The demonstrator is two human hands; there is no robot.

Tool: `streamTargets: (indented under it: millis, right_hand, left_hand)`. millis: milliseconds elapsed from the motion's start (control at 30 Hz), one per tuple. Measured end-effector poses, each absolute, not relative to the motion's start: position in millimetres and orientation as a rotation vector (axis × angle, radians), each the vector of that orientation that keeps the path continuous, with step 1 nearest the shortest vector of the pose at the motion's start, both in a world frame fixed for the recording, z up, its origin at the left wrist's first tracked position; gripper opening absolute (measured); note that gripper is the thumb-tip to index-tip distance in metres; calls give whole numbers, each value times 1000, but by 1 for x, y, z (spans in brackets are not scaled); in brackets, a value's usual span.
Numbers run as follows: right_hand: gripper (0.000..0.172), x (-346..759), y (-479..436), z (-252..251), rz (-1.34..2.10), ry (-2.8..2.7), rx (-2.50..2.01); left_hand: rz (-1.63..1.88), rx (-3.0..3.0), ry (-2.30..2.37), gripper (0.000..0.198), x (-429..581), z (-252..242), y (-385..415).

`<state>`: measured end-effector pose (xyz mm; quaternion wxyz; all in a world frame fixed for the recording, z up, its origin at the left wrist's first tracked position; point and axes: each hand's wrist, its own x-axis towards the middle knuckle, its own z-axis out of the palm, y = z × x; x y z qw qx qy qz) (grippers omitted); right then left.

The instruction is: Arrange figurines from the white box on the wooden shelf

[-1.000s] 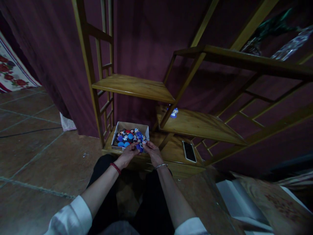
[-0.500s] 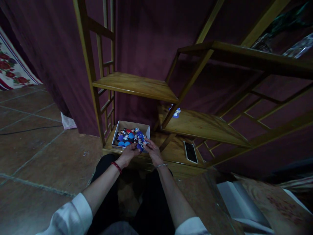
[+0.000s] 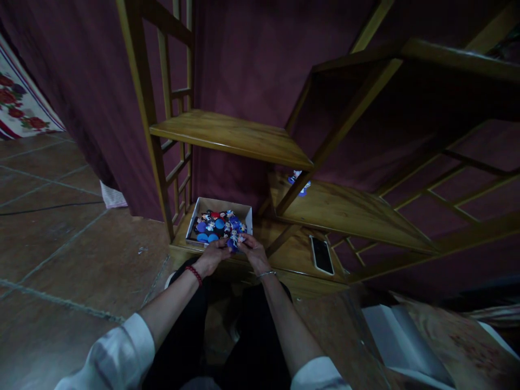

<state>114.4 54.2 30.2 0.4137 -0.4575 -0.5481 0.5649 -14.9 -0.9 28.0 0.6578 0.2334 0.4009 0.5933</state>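
Both my left hand (image 3: 214, 257) and my right hand (image 3: 254, 252) are closed on a small figurine (image 3: 233, 243) with a blue-purple base, held between them at the front edge of a shallow cardboard box (image 3: 189, 230). Fingertips hide part of it. Behind my hands, the box holds a heap of several small figurines (image 3: 211, 223) in blue, black, red and white. On the middle shelf to the right stands another small blue-and-white figurine (image 3: 304, 188), partly behind a slanted wooden post.
The wooden shelf unit (image 3: 231, 138) has boards at different heights, one just above the box. A phone (image 3: 322, 254) lies on the lowest board at right. Dark red curtain (image 3: 244, 65) hangs behind. Low at right is a white open box (image 3: 400, 336).
My view has shifted slightly, so the shelves and phone appear farther right. My hands stay together on the figurine, nearly unmoved.
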Motion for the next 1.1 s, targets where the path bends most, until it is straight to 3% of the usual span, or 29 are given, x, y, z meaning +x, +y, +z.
streamTargets:
  millis: [400,1100]
  right_hand:
    - [39,112,72,25,1461,-1470,-1126]
    - [31,104,84,22,1380,-1502,-1211]
  left_hand:
    - [1373,406,915,21,-18,30,15]
    - [1360,350,871,13,-25,22,19]
